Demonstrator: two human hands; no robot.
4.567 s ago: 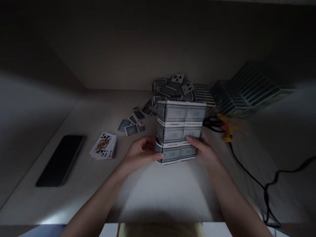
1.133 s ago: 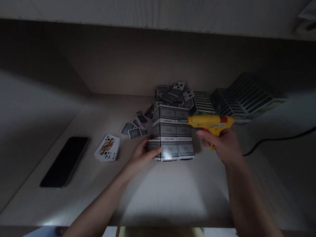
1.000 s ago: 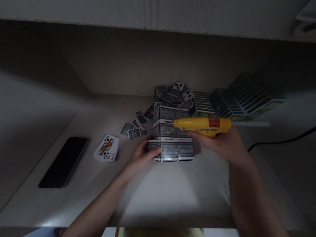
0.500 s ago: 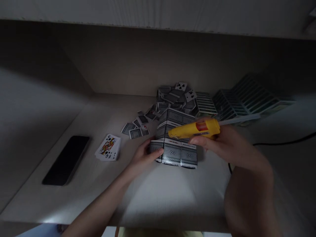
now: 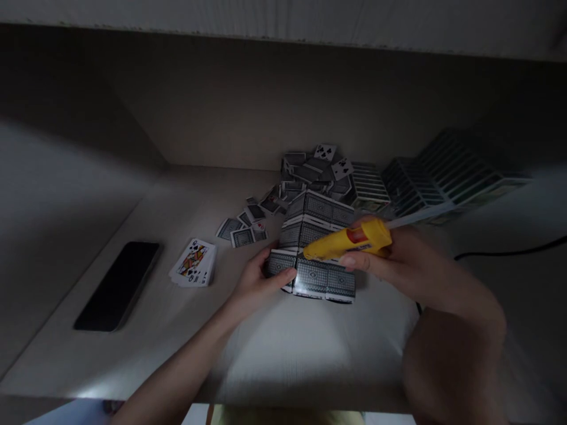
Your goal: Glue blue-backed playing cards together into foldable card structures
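Note:
My left hand (image 5: 262, 282) grips the lower left corner of a block built from folded playing cards (image 5: 313, 274), thumb on its front edge. Patterned card backs face up in rows across it. In my right hand (image 5: 390, 257) is a yellow hot glue gun (image 5: 348, 241), its tip over a seam between two rows near my left thumb. Whether the tip touches the cards I cannot tell. A clear glue stick (image 5: 420, 214) sticks out of the gun's back end. My right fingers are partly hidden behind the gun.
Behind the block lies a heap of folded cards (image 5: 310, 171), with loose ones (image 5: 243, 237) to its left. Striped card structures (image 5: 447, 171) stand at the right. A card stack (image 5: 195, 262) and a black phone (image 5: 119, 286) lie left. A black cable (image 5: 509, 255) runs right. A shelf edge (image 5: 283, 41) hangs above.
The glue gun's tip has moved slightly down, toward the seam by my left thumb, and my right wrist has shifted a little right. My left hand keeps its hold on the block.

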